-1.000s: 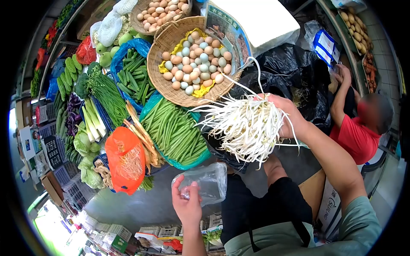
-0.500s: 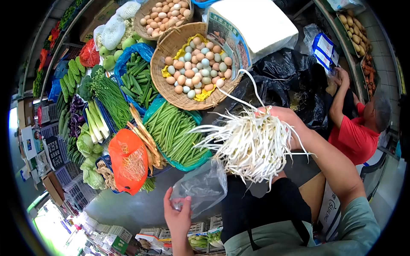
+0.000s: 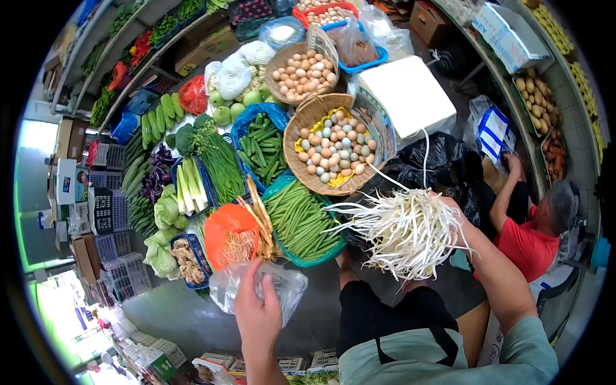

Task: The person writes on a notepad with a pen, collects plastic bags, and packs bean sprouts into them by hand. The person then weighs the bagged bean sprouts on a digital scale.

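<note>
My right hand [image 3: 457, 219] is closed around a big bunch of white bean sprouts [image 3: 407, 234]. Their long tails hang over the fingers and hide most of them. Lower on the left, my left hand [image 3: 256, 314] holds a crumpled clear plastic bag [image 3: 290, 292], which spreads out on both sides of the fingers. Whether the bag's mouth is open I cannot tell. Just beyond the bag lie an orange-red bag [image 3: 221, 224] with thin roots in it and green beans [image 3: 301, 218] in a green-lined tray.
A wicker basket of eggs [image 3: 298, 168] stands behind the beans, beside a white foam box [image 3: 407, 96]. Leeks [image 3: 187, 186], cabbages [image 3: 168, 210] and ginger [image 3: 187, 262] lie to the left. A person in a red shirt [image 3: 526, 240] sits at the right near black plastic bags [image 3: 449, 160].
The view has shifted, so the stall appears farther right and lower. My left hand and the plastic bag have moved nearer the orange-red bag. The sprouts stay in my right hand.
</note>
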The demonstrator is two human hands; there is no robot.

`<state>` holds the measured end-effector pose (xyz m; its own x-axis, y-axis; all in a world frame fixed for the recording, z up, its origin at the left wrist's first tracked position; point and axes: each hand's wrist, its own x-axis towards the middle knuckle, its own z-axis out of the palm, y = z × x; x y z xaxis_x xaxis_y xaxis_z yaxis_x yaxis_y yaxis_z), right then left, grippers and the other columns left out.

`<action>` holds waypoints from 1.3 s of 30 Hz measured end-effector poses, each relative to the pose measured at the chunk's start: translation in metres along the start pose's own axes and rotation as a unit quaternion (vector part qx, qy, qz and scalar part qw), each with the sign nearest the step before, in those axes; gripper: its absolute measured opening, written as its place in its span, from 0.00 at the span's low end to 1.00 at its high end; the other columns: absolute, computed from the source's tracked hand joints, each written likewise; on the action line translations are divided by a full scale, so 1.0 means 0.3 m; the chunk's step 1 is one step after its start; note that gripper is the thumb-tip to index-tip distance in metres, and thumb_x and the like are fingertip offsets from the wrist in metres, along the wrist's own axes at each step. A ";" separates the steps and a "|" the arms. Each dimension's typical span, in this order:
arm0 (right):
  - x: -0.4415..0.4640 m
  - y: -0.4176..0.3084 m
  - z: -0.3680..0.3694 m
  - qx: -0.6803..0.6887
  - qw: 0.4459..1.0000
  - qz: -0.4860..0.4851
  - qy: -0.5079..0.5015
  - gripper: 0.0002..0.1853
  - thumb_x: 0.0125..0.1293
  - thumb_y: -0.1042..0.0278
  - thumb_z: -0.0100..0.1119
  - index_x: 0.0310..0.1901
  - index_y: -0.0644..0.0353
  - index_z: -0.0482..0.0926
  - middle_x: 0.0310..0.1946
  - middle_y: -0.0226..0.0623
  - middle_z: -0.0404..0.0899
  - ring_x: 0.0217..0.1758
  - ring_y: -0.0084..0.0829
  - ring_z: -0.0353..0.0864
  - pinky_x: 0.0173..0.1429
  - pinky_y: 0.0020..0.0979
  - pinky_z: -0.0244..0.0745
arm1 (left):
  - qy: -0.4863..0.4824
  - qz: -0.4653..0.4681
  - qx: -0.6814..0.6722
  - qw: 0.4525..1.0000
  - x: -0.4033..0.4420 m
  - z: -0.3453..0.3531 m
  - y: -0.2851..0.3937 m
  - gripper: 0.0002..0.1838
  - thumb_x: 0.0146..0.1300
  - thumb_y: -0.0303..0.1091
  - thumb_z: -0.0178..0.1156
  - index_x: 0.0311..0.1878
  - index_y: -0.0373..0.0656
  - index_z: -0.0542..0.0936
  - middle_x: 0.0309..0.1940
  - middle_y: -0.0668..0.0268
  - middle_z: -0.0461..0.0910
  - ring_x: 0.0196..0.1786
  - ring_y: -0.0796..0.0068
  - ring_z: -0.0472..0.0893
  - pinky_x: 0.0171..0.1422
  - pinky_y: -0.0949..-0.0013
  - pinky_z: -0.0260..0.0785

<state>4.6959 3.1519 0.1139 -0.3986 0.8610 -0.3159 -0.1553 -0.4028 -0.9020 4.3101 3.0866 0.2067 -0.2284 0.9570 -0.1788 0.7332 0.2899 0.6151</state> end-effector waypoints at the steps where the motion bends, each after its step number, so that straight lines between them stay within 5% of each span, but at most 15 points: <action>1: 0.000 -0.028 0.002 -0.074 0.997 -0.004 -0.004 0.23 0.73 0.64 0.64 0.65 0.66 0.74 0.57 0.37 0.82 0.59 0.25 0.81 0.68 0.31 0.73 | 0.005 -0.001 -0.002 1.000 0.027 0.003 0.024 0.18 0.74 0.32 0.58 0.63 0.38 0.78 0.46 0.52 0.85 0.48 0.70 0.85 0.54 0.67 0.74; 3: 0.000 -0.062 0.016 -0.158 0.987 -0.037 -0.008 0.30 0.66 0.64 0.72 0.66 0.66 0.73 0.58 0.37 0.82 0.59 0.24 0.80 0.68 0.31 0.73 | 0.048 0.022 -0.066 0.996 0.083 0.011 0.071 0.17 0.75 0.32 0.57 0.62 0.37 0.79 0.52 0.53 0.84 0.58 0.69 0.81 0.65 0.67 0.69; 6: -0.014 -0.119 0.041 -0.124 0.991 -0.049 0.000 0.36 0.60 0.63 0.76 0.68 0.65 0.73 0.59 0.36 0.82 0.60 0.25 0.80 0.68 0.32 0.74 | 0.062 0.024 -0.200 0.978 0.135 0.016 0.126 0.16 0.77 0.30 0.54 0.62 0.35 0.78 0.51 0.60 0.83 0.55 0.69 0.81 0.65 0.65 0.70; 7: -0.015 -0.118 0.033 -0.046 0.998 -0.031 -0.005 0.34 0.62 0.63 0.74 0.68 0.64 0.73 0.59 0.36 0.82 0.60 0.26 0.81 0.68 0.33 0.75 | 0.090 0.095 -0.179 0.975 0.158 0.034 0.078 0.15 0.78 0.30 0.52 0.63 0.36 0.77 0.52 0.62 0.82 0.42 0.78 0.81 0.50 0.73 0.74; 8: -0.014 -0.120 0.027 0.026 1.000 -0.010 -0.007 0.32 0.64 0.62 0.72 0.68 0.64 0.73 0.59 0.36 0.82 0.60 0.26 0.81 0.68 0.34 0.76 | 0.094 0.097 -0.182 0.974 0.159 0.012 0.103 0.15 0.78 0.30 0.52 0.63 0.36 0.77 0.52 0.62 0.82 0.42 0.78 0.81 0.50 0.73 0.74; 10: -0.025 -0.151 0.016 0.084 0.996 0.008 -0.005 0.31 0.66 0.61 0.70 0.67 0.63 0.73 0.59 0.37 0.82 0.60 0.27 0.81 0.67 0.35 0.77 | 0.037 -0.008 -0.421 0.906 0.161 -0.040 0.173 0.15 0.79 0.29 0.51 0.64 0.38 0.75 0.53 0.62 0.81 0.26 0.89 0.72 0.30 0.81 0.65; 11: -0.039 -0.180 0.012 0.080 0.997 0.008 -0.005 0.30 0.67 0.61 0.70 0.67 0.63 0.73 0.59 0.37 0.82 0.59 0.27 0.82 0.67 0.35 0.77 | 0.066 -0.001 -0.441 0.895 0.172 -0.026 0.170 0.15 0.79 0.29 0.50 0.64 0.39 0.74 0.54 0.62 0.80 0.19 0.95 0.61 0.19 0.83 0.51; 22: -0.008 -0.316 0.105 0.024 0.998 0.058 0.004 0.28 0.69 0.60 0.67 0.66 0.65 0.74 0.58 0.39 0.82 0.58 0.29 0.83 0.65 0.36 0.79 | 0.037 -0.128 -0.590 0.797 0.158 0.235 -0.132 0.14 0.78 0.30 0.52 0.63 0.39 0.74 0.52 0.63 0.79 0.17 0.91 0.62 0.15 0.80 0.51; 23: 0.011 -0.309 0.132 0.020 0.998 0.064 -0.001 0.28 0.69 0.60 0.66 0.66 0.65 0.74 0.58 0.39 0.82 0.58 0.30 0.83 0.65 0.36 0.79 | 0.021 -0.160 -0.600 0.784 0.150 0.256 -0.179 0.15 0.77 0.30 0.53 0.63 0.39 0.75 0.51 0.64 0.80 0.23 0.89 0.70 0.21 0.81 0.59; 26: 0.086 -0.275 0.216 0.032 0.995 0.090 -0.027 0.27 0.70 0.60 0.66 0.66 0.66 0.75 0.58 0.39 0.82 0.57 0.30 0.83 0.64 0.36 0.79 | 0.072 -0.133 -0.593 0.791 0.144 0.379 -0.319 0.15 0.78 0.30 0.53 0.64 0.39 0.74 0.56 0.65 0.81 0.31 0.94 0.71 0.29 0.86 0.59; 27: 0.118 -0.252 0.248 0.043 0.993 0.100 -0.039 0.27 0.70 0.60 0.65 0.65 0.66 0.75 0.58 0.39 0.82 0.57 0.30 0.83 0.64 0.36 0.79 | 0.070 -0.113 -0.524 0.841 0.137 0.371 -0.340 0.15 0.78 0.30 0.55 0.64 0.38 0.74 0.58 0.63 0.80 0.44 0.87 0.77 0.42 0.84 0.67; 28: 0.153 -0.225 0.283 0.055 0.991 0.111 -0.054 0.27 0.70 0.60 0.65 0.65 0.66 0.75 0.58 0.40 0.82 0.57 0.30 0.83 0.63 0.36 0.79 | 0.065 -0.168 -0.603 0.777 0.120 0.383 -0.362 0.17 0.77 0.30 0.56 0.65 0.37 0.73 0.58 0.60 0.80 0.54 0.80 0.79 0.52 0.80 0.69; 31: 0.280 -0.106 0.395 0.110 0.978 0.151 -0.094 0.26 0.71 0.60 0.64 0.65 0.66 0.75 0.58 0.40 0.82 0.57 0.31 0.84 0.63 0.36 0.80 | 0.111 -0.052 -0.523 0.844 0.113 0.494 -0.508 0.18 0.76 0.30 0.57 0.65 0.35 0.73 0.57 0.58 0.81 0.57 0.71 0.80 0.62 0.71 0.72; 33: 0.371 -0.002 0.463 0.162 0.963 0.179 -0.119 0.26 0.72 0.60 0.64 0.65 0.67 0.75 0.58 0.40 0.82 0.57 0.31 0.84 0.62 0.36 0.80 | 0.106 -0.059 -0.547 0.828 0.083 0.529 -0.588 0.19 0.76 0.30 0.55 0.66 0.34 0.73 0.57 0.57 0.81 0.58 0.69 0.81 0.62 0.69 0.73; 39: 0.612 0.363 0.623 0.303 0.902 0.261 -0.164 0.25 0.73 0.60 0.62 0.64 0.68 0.75 0.57 0.41 0.83 0.56 0.32 0.85 0.61 0.37 0.81 | 0.038 -0.230 -0.840 0.490 0.013 0.521 -0.757 0.21 0.76 0.33 0.52 0.68 0.33 0.73 0.60 0.54 0.80 0.61 0.63 0.81 0.64 0.61 0.77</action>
<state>4.4370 3.2080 0.0128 -0.7910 0.4070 -0.4569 -0.2950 -0.9079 -0.2980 4.2428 3.0259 -0.0536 -0.1917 0.7721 -0.6059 -0.9546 -0.0033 0.2978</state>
